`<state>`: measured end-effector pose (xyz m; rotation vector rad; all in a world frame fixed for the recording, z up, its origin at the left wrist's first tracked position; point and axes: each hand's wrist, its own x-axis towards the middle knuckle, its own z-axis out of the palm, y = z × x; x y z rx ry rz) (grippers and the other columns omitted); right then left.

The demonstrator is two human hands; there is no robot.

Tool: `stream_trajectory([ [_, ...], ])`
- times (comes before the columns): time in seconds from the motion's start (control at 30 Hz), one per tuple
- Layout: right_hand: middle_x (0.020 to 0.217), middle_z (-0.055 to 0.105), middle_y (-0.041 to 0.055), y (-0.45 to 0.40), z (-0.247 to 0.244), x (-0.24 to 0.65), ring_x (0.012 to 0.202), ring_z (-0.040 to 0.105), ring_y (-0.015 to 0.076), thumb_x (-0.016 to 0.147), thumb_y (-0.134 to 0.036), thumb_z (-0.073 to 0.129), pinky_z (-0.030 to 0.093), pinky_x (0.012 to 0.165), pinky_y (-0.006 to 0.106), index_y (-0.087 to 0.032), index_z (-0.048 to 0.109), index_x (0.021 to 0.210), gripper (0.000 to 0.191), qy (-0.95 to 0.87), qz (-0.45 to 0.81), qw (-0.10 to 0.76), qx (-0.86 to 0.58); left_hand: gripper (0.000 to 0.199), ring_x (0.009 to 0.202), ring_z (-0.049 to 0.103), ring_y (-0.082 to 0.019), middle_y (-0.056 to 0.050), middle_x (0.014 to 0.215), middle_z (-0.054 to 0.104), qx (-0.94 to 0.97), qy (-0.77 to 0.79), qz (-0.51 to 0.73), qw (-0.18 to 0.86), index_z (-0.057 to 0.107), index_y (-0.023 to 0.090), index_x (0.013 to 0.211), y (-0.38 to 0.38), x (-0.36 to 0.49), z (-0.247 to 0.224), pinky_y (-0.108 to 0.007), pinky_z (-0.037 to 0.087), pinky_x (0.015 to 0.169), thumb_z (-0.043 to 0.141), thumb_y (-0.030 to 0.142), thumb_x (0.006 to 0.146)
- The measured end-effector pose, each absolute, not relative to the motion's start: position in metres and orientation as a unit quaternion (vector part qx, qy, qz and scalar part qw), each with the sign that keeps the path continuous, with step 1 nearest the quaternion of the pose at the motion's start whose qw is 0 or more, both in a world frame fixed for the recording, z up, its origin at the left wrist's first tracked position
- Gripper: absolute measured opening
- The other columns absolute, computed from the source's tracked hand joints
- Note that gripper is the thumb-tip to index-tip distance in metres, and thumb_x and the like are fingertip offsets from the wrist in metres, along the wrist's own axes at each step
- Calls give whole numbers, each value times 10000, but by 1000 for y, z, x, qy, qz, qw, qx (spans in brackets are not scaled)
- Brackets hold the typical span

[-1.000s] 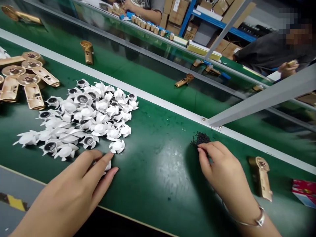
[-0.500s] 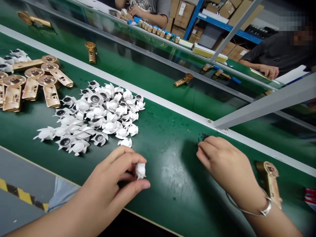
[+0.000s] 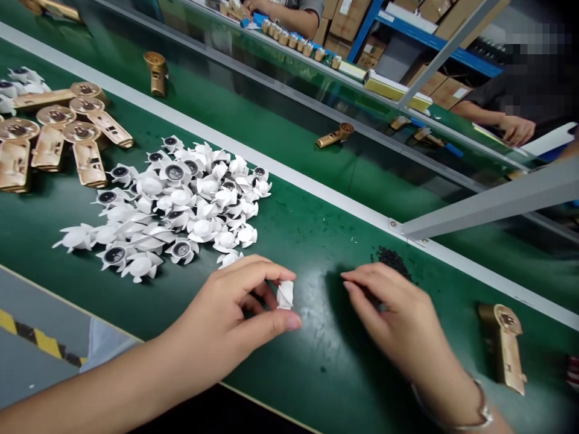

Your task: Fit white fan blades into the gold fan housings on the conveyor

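Between the thumb and fingers of my left hand (image 3: 244, 307) is a small white fan blade piece (image 3: 285, 295), held edge-on above the green table (image 3: 298, 374). My right hand (image 3: 393, 307) hovers to its right, thumb and index fingertips pinched together; whatever they hold is too small to make out. Just behind the right hand lies a pile of tiny black parts (image 3: 392, 260). A large heap of white fan blades (image 3: 203, 193), some showing dark round centres, spreads to the left, beyond my left hand.
Gold fan housings (image 3: 85, 154) lie at the left, and another housing (image 3: 510, 349) lies at the right. A white rail (image 3: 307, 199) and slanted metal post (image 3: 488, 205) border the far side. Two people work across the line, one hand (image 3: 515, 129) visible at the right.
My right hand has drawn back leftward from the black parts, uncovering the pile. My left hand has moved right and slightly up with the white blade. The view has shifted a little.
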<state>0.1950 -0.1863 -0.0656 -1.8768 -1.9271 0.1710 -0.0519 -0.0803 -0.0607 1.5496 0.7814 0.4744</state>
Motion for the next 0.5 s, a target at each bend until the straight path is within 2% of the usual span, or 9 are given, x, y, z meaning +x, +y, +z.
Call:
stream_trajectory([
  [0.1,949,666,76,-193,-77,173,828,637,174,942,-161,543,541,732,313,-186,675,1098,205,-703,53,221,-674,266,724,646,-111,-40,979,619,684,332,203,617,691,242,1068,-81,-53,-63,-181,588,590,743,280,810],
  [0.2,910,667,67,-192,-79,165,794,636,161,939,-141,547,528,714,293,-171,690,1058,189,-690,45,239,-682,268,714,641,-100,-29,981,612,686,334,198,615,692,255,1072,-82,-53,-63,-176,586,594,744,290,811],
  [0.33,934,679,47,-191,-70,179,835,655,151,944,-193,563,528,730,259,-203,674,984,118,-624,97,282,-723,264,693,632,-83,-21,981,611,684,333,205,616,694,263,1064,-82,-54,-64,-160,579,597,750,283,807],
  [0.5,1002,659,65,-205,-66,185,909,643,167,935,-181,586,531,785,278,-196,651,1010,100,-667,78,233,-704,263,688,628,-81,-21,961,613,674,332,208,626,695,255,1059,-82,-56,-65,-152,573,596,753,257,803],
])
